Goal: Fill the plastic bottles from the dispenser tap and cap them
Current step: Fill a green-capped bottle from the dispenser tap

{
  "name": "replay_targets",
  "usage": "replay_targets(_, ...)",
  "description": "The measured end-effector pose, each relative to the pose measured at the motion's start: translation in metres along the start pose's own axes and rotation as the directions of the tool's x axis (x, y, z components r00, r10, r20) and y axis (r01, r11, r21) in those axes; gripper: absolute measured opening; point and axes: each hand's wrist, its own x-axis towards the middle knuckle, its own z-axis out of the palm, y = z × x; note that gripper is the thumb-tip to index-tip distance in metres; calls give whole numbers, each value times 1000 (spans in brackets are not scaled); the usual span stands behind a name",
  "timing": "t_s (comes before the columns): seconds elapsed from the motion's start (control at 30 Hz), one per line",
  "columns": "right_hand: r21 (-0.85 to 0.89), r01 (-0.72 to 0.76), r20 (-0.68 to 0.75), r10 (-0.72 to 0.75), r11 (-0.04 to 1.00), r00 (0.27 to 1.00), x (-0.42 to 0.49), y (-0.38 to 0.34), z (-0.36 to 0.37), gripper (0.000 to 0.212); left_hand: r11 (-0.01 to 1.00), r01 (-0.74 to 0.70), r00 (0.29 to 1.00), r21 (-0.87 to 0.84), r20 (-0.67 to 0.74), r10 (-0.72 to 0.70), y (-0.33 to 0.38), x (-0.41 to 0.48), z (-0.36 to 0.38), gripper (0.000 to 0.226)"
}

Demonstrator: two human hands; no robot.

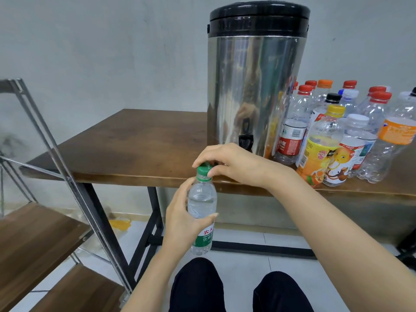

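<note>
A small clear plastic bottle [202, 206] with a green label holds water up to its shoulder. My left hand [180, 218] grips its body and holds it upright in the air, in front of the table edge. On the bottle's neck sits a green cap [203, 171], pinched between the fingers and thumb of my right hand [227, 162]. Behind my hands stands the steel dispenser [254, 86] with a black lid, and its black tap [245, 140] sits low on the front.
The brown wooden table [126, 145] carries several capped plastic bottles [333, 131] to the right of the dispenser. A metal shelf rack [45, 199] with wooden shelves stands at the left. My knees [238, 289] are below, over a tiled floor.
</note>
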Motion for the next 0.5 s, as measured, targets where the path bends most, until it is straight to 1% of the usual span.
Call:
replay_targets(0.13, -22, -28, 17, 28, 999, 999, 4, -2, 2, 31, 1000, 14, 1000, 28, 6, -14, -1, 1, -3, 87)
replay_targets(0.23, -81, -59, 37, 62, 995, 997, 7, -4, 3, 28, 999, 19, 1000, 45, 11, -19, -3, 2, -3, 88)
replay_targets(0.27, -103, -80, 39, 84, 991, 996, 8, -4, 4, 29, 999, 16, 1000, 49, 10, -17, -3, 2, -3, 88)
replay_targets(0.37, -173, -165, 11, 169, 971, 986, 10, -4, 6, 40, 999, 18, 1000, 51, 12, -19, -3, 2, -4, 86)
replay_targets(0.43, -142, -153, -1, 154, 978, 988, 9, -3, 5, 42, 999, 22, 1000, 49, 11, -23, -4, 2, -4, 86)
replay_targets(0.5, -55, -122, 25, 124, 991, 992, 8, -3, 1, 48, 999, 21, 1000, 47, 12, -22, -6, 4, -5, 86)
